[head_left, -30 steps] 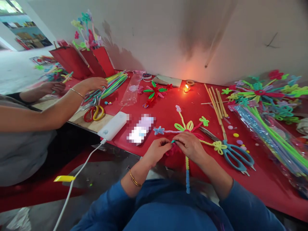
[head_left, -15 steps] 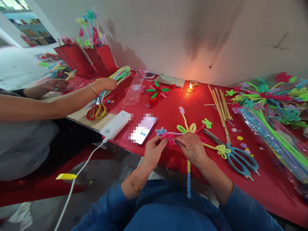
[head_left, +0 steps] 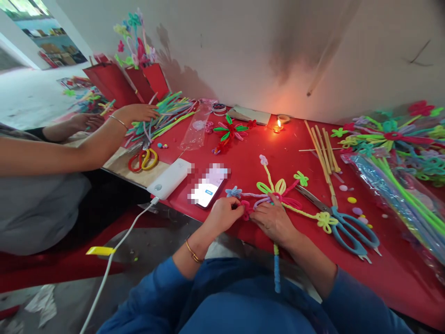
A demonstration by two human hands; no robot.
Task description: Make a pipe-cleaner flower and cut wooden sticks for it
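Note:
A large pipe-cleaner flower point(head_left: 280, 186) in several colours lies at the table's front edge, its yellow and blue wrapped stem point(head_left: 276, 269) hanging over the edge. Small blossoms sit at the ends of its arms: a blue one point(head_left: 233, 192), a green one point(head_left: 301, 178) and a yellow one point(head_left: 326, 222). My left hand point(head_left: 225, 214) pinches the left side of a small pink blossom point(head_left: 246, 210). On that blossom's other side, my right hand point(head_left: 273, 218) has its fingers closed at the blossom's edge, the hand lying over the lower petals. Its fingertips are partly hidden.
Blue-handled scissors point(head_left: 354, 234) lie right, near bamboo sticks point(head_left: 321, 153) and bagged pipe cleaners point(head_left: 399, 199). A small flame point(head_left: 278, 125) burns at the back. A phone point(head_left: 208, 188) and white power bank point(head_left: 170, 178) lie left. A co-worker's hand point(head_left: 135, 112) touches loose pipe cleaners point(head_left: 174, 111).
My hands have shifted slightly lower with the pink blossom, and my right hand has turned. The co-worker's hand has moved left, and the bundled pipe cleaners are now spread out.

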